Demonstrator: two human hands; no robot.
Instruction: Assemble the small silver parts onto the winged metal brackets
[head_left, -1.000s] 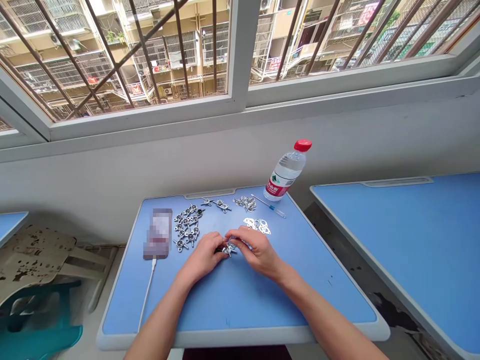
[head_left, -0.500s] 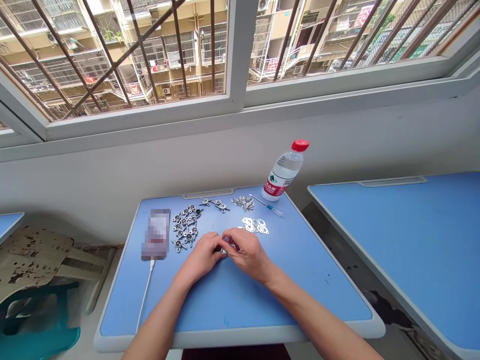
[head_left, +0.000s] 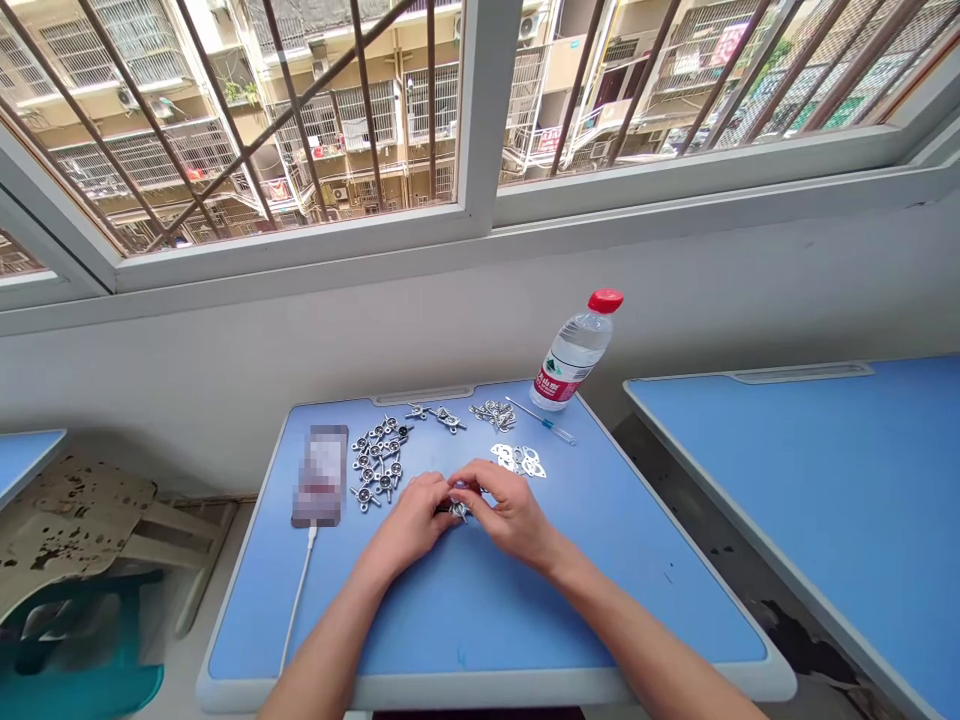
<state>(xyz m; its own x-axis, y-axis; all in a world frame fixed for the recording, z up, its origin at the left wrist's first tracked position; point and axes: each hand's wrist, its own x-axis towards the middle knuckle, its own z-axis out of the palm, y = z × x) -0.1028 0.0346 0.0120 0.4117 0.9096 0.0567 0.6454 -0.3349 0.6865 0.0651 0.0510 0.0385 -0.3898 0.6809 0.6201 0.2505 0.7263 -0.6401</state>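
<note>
- Your left hand (head_left: 409,522) and right hand (head_left: 508,515) are together at the middle of the desk, fingertips meeting over one small metal fitting (head_left: 459,511).
- The fitting sits between your hands, mostly behind your fingers. You can't tell from this view whether either hand is clamped on it, or whether it rests on the desk.
- A dark bit (head_left: 443,508) shows just under your left fingers. Too small to identify.
- Step in hand looks like close finger work on that single fitting.
- The next move calls for fine fingertip control: the piece is small and mostly covered, so keep it between both hands.
- Just beyond your left hand: a pile of wing-shaped metal fittings (head_left: 379,460), with a blurred phone (head_left: 321,475) further left and its white charging cable (head_left: 300,600) running toward you.
- Just beyond your right hand: punched flat metal plates (head_left: 519,460).
- Further ahead: a small cluster of metal parts (head_left: 493,414), a small screwdriver (head_left: 541,420), and a capped water bottle (head_left: 576,350) at the desk's far edge.
- All of this sits on a blue desk (head_left: 480,620), with a second blue desk (head_left: 787,500) off to your right.
</note>
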